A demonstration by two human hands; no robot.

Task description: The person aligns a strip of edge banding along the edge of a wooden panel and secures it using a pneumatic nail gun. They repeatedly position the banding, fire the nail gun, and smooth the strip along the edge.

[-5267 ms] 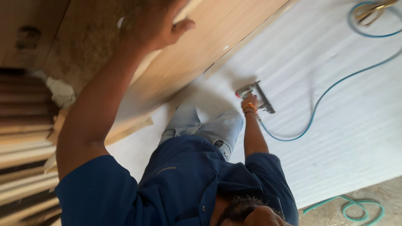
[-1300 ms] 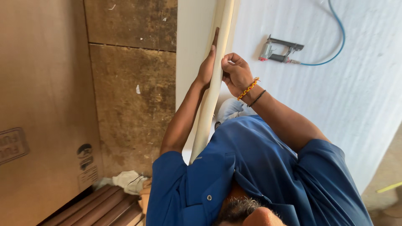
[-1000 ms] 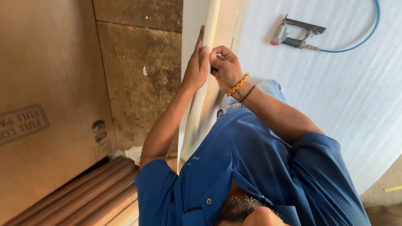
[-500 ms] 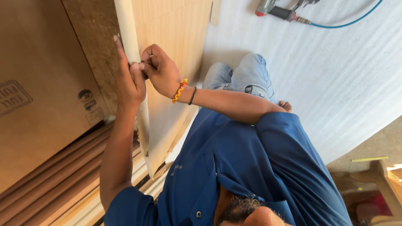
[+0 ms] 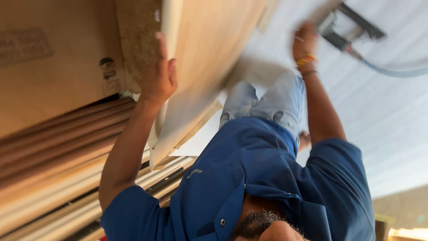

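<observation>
Two hands observed: my left hand (image 5: 159,80) lies open, fingers flat against the panel (image 5: 209,58) edge. My right hand (image 5: 305,40) reaches the nail gun (image 5: 350,31); blur hides its grip, so I cannot tell.

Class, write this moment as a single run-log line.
left hand: pressed on cream edge strip of wooden panel | right hand: at nail gun, blurred | hose attached

We've only got one view: the head camera, tilted, looking steeply down past our blue shirt (image 5: 267,178) (pretty close up) toward the white sheet (image 5: 392,125).
</observation>
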